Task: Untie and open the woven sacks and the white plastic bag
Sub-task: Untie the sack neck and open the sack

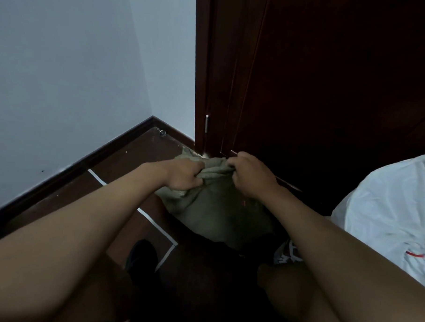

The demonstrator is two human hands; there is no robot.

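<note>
Both the left hand and the right hand grip the bunched neck of the woven sack, not yet opened; the white plastic bag seems to wait untouched.

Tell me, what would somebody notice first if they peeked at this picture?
Probably the two bare arms reaching forward: the left hand and right hand both grip the bunched top of a grey-green woven sack that sits on the floor by a dark wooden door. Next, the big white plastic bag at the right edge stands out against the dark.
</note>
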